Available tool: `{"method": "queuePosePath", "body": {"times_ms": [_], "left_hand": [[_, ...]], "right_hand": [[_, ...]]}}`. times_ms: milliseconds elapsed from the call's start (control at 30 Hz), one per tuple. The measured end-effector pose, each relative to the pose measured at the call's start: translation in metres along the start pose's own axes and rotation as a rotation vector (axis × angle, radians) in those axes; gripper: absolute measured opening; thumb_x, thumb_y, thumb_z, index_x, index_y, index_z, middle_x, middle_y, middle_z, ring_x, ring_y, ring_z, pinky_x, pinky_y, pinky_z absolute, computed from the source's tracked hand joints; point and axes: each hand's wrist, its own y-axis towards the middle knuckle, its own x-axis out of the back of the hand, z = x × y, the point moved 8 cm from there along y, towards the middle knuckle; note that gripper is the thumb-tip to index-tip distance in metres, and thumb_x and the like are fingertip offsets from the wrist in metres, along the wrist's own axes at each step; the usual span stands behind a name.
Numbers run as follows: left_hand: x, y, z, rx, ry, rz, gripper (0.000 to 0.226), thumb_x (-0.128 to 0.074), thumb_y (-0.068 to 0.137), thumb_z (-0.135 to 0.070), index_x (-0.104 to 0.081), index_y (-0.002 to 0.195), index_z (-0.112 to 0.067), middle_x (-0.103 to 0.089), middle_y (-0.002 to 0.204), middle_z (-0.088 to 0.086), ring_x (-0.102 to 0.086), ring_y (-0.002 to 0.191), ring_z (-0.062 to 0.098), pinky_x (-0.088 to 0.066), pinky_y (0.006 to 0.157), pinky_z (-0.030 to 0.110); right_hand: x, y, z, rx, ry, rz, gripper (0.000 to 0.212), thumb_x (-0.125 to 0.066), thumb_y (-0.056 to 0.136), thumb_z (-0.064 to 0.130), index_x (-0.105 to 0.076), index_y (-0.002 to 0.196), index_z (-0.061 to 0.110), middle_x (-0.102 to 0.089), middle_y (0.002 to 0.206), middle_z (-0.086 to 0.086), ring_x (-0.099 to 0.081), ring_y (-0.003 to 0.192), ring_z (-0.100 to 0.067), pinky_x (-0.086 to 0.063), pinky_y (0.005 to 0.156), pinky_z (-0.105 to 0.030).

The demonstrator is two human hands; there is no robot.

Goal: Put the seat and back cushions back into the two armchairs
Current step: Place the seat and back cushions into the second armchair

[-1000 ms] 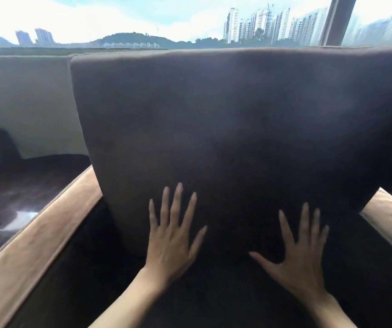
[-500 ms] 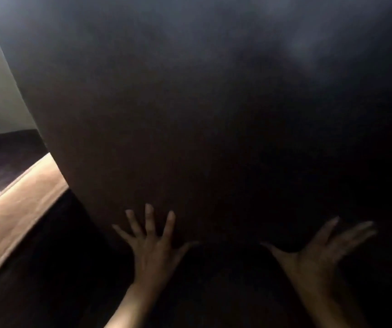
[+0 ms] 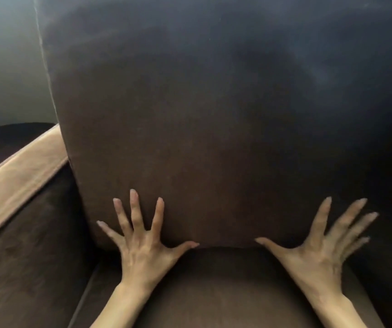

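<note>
A dark brown back cushion (image 3: pixel 213 119) stands upright in the armchair and fills most of the view, its top edge out of frame. Its left edge shows a thin, pale seam line running down toward the armrest. Its lower edge meets the seat cushion (image 3: pixel 225 287), which lies flat in the chair below it, the same dark brown fabric.

The left hand (image 3: pixel 142 247) is spread wide, fingers straight and fanned, laid flat against the lower part of the back cushion near its left corner. Its thumb points inward along the line where the back cushion meets the seat cushion. The right hand (image 3: pixel 320 247) is likewise spread wide with straight fingers, pressed against the lower right part of the back cushion, thumb pointing inward toward the other thumb. Its fingers are slightly blurred. The two hands are well apart, with bare cushion between the thumbs. Neither hand curls around anything; both press with open palms. Both bare forearms reach in from the bottom edge over the seat cushion.

On the left, the tan top of the armrest (image 3: pixel 17 176) runs diagonally from the lower left up to the cushion's left edge, with the chair's dark inner side panel (image 3: pixel 31 256) below it. Beyond the armrest lies a dim, pale wall (image 3: pixel 5 67) and a dark surface under it that is too shadowed to identify.
</note>
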Motion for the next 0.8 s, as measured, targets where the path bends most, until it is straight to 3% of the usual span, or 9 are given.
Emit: {"method": "queuePosePath", "body": {"times_ms": [67, 167, 200, 300, 400, 500, 600, 800], "left_hand": [[-0.006, 0.004, 0.001, -0.006, 0.036, -0.031, 0.131, -0.058, 0.055, -0.092, -0.002, 0.161, -0.039, 0.015, 0.170, 0.009, 0.015, 0.154, 0.042, 0.002, 0.102, 0.090], [-0.012, 0.014, 0.002, -0.027, 0.084, -0.136, 0.130, -0.057, 0.058, -0.096, -0.003, 0.161, -0.038, 0.012, 0.171, 0.008, 0.010, 0.155, 0.041, 0.002, 0.104, 0.086], [-0.014, 0.019, 0.001, -0.044, 0.091, -0.169, 0.129, -0.056, 0.059, -0.097, -0.003, 0.161, -0.038, 0.012, 0.171, 0.007, 0.010, 0.156, 0.039, 0.002, 0.105, 0.084], [-0.032, 0.040, 0.002, -0.076, 0.097, -0.167, 0.125, -0.048, 0.063, -0.101, -0.001, 0.160, -0.039, 0.016, 0.170, 0.003, 0.014, 0.156, 0.034, 0.001, 0.105, 0.084], [-0.060, 0.077, 0.006, -0.070, 0.098, -0.098, 0.128, -0.049, 0.060, -0.101, 0.002, 0.160, -0.041, 0.018, 0.170, 0.005, 0.016, 0.155, 0.035, 0.001, 0.104, 0.085], [-0.096, 0.117, 0.014, -0.044, 0.106, -0.029, 0.130, -0.051, 0.057, -0.099, 0.004, 0.160, -0.042, 0.012, 0.168, 0.011, 0.007, 0.154, 0.044, -0.002, 0.100, 0.090], [-0.125, 0.133, 0.016, -0.010, 0.106, -0.001, 0.128, -0.048, 0.058, -0.098, 0.007, 0.159, -0.042, 0.018, 0.166, 0.011, 0.001, 0.149, 0.047, -0.003, 0.096, 0.092], [-0.105, 0.117, 0.017, -0.014, 0.031, 0.017, 0.126, -0.058, 0.058, -0.092, -0.001, 0.160, -0.044, 0.012, 0.169, 0.009, 0.011, 0.155, 0.042, 0.001, 0.104, 0.087]], "right_hand": [[-0.005, 0.004, 0.001, 0.016, 0.001, -0.016, 0.158, -0.076, 0.047, 0.089, 0.010, 0.164, 0.028, 0.021, 0.164, -0.031, 0.018, 0.148, -0.063, -0.001, 0.103, -0.092], [-0.012, 0.013, 0.001, 0.060, 0.027, -0.080, 0.149, -0.064, 0.050, 0.096, 0.014, 0.161, 0.036, 0.035, 0.166, -0.007, 0.018, 0.150, -0.057, 0.005, 0.108, -0.086], [-0.014, 0.017, 0.001, 0.064, 0.029, -0.106, 0.147, -0.062, 0.051, 0.097, 0.013, 0.162, 0.037, 0.033, 0.167, -0.006, 0.016, 0.150, -0.057, 0.006, 0.108, -0.085], [-0.028, 0.036, -0.001, 0.075, -0.020, -0.165, 0.143, -0.059, 0.054, 0.102, 0.006, 0.163, 0.035, 0.008, 0.165, -0.032, 0.004, 0.148, -0.065, 0.002, 0.109, -0.084], [-0.050, 0.070, -0.002, 0.054, -0.073, -0.177, 0.144, -0.062, 0.054, 0.101, 0.004, 0.163, 0.034, -0.004, 0.164, -0.038, 0.000, 0.149, -0.064, 0.000, 0.110, -0.082], [-0.086, 0.114, -0.004, 0.009, -0.084, -0.132, 0.144, -0.062, 0.054, 0.100, -0.001, 0.163, 0.029, -0.002, 0.165, -0.036, 0.001, 0.150, -0.063, -0.004, 0.108, -0.086], [-0.118, 0.138, -0.011, -0.030, -0.112, -0.067, 0.146, -0.063, 0.054, 0.099, 0.009, 0.162, 0.031, 0.001, 0.163, -0.040, 0.003, 0.147, -0.066, -0.002, 0.108, -0.087], [-0.111, 0.129, -0.019, 0.021, 0.000, -0.050, 0.145, -0.068, 0.057, 0.094, 0.011, 0.163, 0.035, 0.011, 0.166, -0.032, 0.013, 0.150, -0.060, 0.003, 0.112, -0.084]]}}
